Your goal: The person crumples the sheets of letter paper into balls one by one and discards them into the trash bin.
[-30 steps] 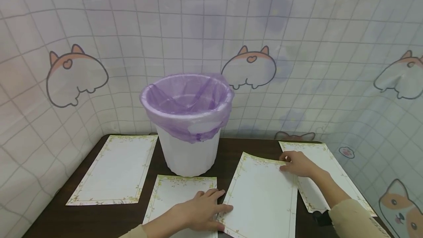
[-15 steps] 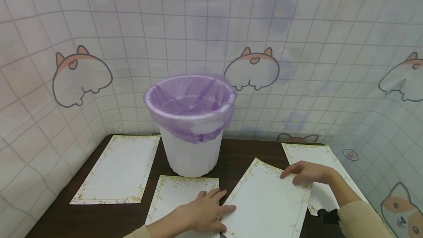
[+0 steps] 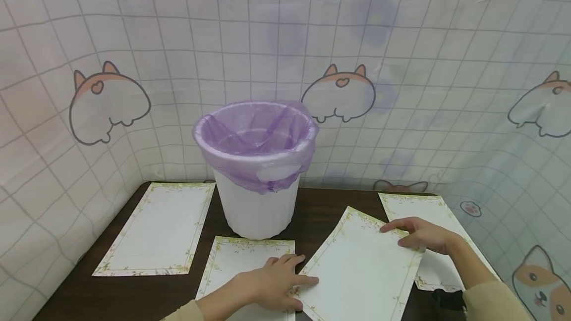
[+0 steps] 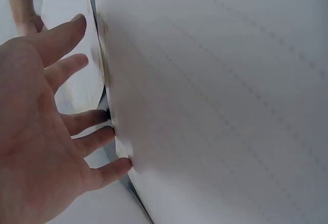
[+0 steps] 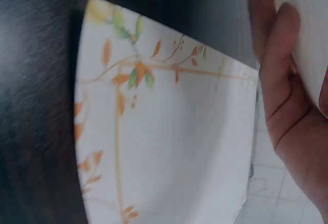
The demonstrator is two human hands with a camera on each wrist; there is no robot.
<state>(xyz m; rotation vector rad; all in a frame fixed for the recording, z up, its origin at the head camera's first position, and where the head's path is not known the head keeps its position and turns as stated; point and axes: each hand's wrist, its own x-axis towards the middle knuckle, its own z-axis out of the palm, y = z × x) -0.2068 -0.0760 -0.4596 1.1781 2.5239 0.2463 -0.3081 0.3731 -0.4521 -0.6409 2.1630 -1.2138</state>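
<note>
A white sheet of paper (image 3: 357, 266) with a yellow-green floral border lies slanted at front right, its far end raised. My right hand (image 3: 426, 236) pinches this sheet near its far right corner; in the right wrist view the fingers (image 5: 279, 55) lie against the held paper. My left hand (image 3: 272, 285) has its fingers spread, with fingertips at the sheet's left edge. Under that hand lies a second bordered sheet (image 3: 254, 254), partly covered. The left wrist view shows the fingers (image 4: 110, 175) touching the paper's edge.
A white bin (image 3: 258, 212) with a purple liner (image 3: 263, 177) stands at the back middle of the dark table (image 3: 339, 202). Other bordered sheets lie at left (image 3: 156, 232) and at back right (image 3: 412, 207), the latter partly under my right arm.
My right hand and the far end of the slanted sheet have shifted to the right, and the hand's hold on the corner has changed. My left hand stays almost in place.
</note>
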